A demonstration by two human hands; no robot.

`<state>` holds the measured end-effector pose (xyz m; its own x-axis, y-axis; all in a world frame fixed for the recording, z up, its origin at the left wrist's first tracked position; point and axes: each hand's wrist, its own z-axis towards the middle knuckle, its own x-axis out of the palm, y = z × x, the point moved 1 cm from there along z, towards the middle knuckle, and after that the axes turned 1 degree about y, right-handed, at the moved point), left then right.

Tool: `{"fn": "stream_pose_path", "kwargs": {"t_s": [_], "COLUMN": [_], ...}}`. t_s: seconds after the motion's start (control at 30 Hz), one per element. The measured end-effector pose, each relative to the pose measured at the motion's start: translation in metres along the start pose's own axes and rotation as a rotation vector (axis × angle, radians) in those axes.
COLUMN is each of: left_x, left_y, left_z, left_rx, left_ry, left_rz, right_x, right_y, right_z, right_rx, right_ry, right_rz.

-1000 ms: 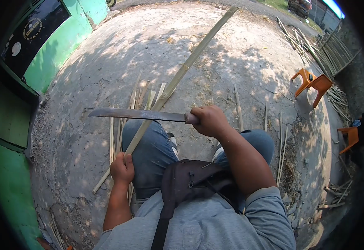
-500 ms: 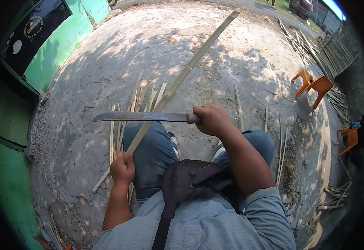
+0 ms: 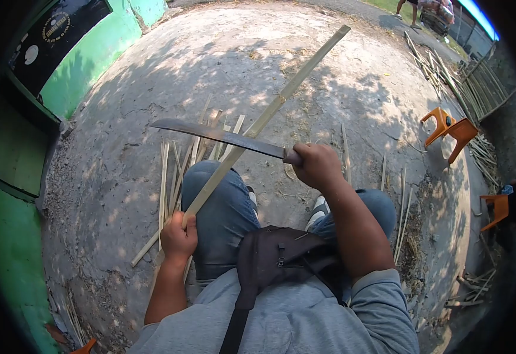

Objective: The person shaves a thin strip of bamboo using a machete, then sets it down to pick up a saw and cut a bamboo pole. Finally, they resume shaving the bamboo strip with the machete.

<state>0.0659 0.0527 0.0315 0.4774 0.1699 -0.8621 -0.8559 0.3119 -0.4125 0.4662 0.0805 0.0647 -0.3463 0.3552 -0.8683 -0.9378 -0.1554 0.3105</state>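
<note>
My left hand (image 3: 179, 236) is closed round the lower part of a long bamboo strip (image 3: 259, 123), beside my left knee. The strip slants up and away to the right, its far end high over the ground. In my right hand (image 3: 317, 166) is the handle of a machete (image 3: 234, 139), gripped firmly. Its long blade points left and crosses over the strip just above my left knee, the tip tilted slightly upward. Several thin bamboo strips (image 3: 165, 177) lie on the ground by my left leg.
More strips (image 3: 404, 212) lie right of my right leg. An orange plastic stool (image 3: 450, 131) stands at the right, near piled bamboo (image 3: 441, 74). A green wall (image 3: 10, 259) runs along the left. A person's legs (image 3: 414, 13) show at the far road.
The machete has moved up along the strip, away from me, and its tip now tilts higher. My left hand still grips the strip. More of the person's legs shows at the top right.
</note>
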Motion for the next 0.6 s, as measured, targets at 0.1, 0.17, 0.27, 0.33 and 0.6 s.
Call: {"fn": "stream_pose_path", "kwargs": {"t_s": [0.1,0.17,0.27,0.33,0.6], "left_x": [-0.002,-0.002,-0.002,-0.003,-0.005], "left_y": [-0.001,-0.001,-0.003,-0.001,0.000], "left_z": [0.000,0.002,0.002,0.002,0.004], "left_rx": [0.019,0.027,0.019,0.017,0.011], "left_ry": [-0.010,-0.005,0.011,0.013,0.028], "left_rz": [0.004,0.005,-0.005,-0.015,-0.034], "right_x": [0.004,0.005,0.003,0.004,0.009], "right_y": [0.010,0.016,0.016,0.006,0.008], "right_z": [-0.006,-0.008,-0.005,0.002,-0.004], "right_rx": [-0.022,-0.047,-0.052,0.000,0.009], "right_ry": [0.011,0.017,0.025,0.011,-0.008], "right_rz": [-0.006,-0.016,-0.026,-0.015,0.042]}}
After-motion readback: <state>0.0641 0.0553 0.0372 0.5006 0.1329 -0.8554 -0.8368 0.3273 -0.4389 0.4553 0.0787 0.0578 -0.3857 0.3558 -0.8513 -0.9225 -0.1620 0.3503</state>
